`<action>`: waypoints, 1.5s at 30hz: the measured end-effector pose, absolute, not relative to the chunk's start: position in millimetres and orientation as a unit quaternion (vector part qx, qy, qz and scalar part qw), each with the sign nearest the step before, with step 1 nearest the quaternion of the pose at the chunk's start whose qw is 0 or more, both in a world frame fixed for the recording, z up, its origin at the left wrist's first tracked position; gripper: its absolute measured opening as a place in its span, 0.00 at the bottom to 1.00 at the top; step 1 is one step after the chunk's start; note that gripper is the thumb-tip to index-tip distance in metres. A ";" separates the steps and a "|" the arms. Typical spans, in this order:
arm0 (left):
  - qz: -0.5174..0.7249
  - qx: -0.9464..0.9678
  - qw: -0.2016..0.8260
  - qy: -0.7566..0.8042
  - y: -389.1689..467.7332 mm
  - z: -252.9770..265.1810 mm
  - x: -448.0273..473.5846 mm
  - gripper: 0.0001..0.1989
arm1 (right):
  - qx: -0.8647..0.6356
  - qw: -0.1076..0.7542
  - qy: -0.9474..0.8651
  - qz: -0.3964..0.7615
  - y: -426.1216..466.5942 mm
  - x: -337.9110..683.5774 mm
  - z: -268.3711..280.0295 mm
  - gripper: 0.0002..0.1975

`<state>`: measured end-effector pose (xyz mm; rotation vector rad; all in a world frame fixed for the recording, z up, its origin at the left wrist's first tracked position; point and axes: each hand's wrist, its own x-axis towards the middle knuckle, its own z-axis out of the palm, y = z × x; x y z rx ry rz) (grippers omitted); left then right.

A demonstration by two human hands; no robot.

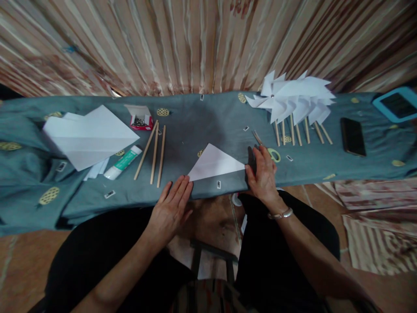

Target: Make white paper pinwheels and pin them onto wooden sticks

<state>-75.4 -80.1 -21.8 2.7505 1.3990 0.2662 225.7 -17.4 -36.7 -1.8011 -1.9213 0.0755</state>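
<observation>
White paper triangle [216, 164] lies on the cloth-covered surface [195, 130] in the head view, between both hands. The left hand [172, 200] rests its outstretched fingers, side by side, at the left corner. The right hand [262, 176] bends its fingers by the right corner; whether they pinch it, I cannot tell. Scissors [274, 155] lie just beside that hand, near white pinwheels [299, 93].

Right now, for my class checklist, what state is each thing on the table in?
Paper triangle, folded
Paper sheets, piled, creases showing
Red box, lid open
Glue tube, lying flat
Three loose sticks, lying bare
Pinwheels, assembled, overlapping
Scissors, blade opening unclear
Phone, screen dark
Blue-framed device, screen dark
</observation>
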 end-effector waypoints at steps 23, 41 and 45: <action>0.214 0.834 0.037 0.507 -77.9 -30.0 -59.7 0.36 | -0.574 0.261 -0.760 0.155 2.5 199.4 -20.7 0.25; 0.418 0.683 0.284 0.528 -22.0 -22.5 -25.1 0.29 | -0.560 0.316 -0.730 0.230 8.7 199.9 -8.3 0.26; 0.448 0.686 0.240 0.521 -11.6 -16.3 -27.0 0.24 | -0.542 0.375 -0.706 0.259 8.8 205.0 5.1 0.10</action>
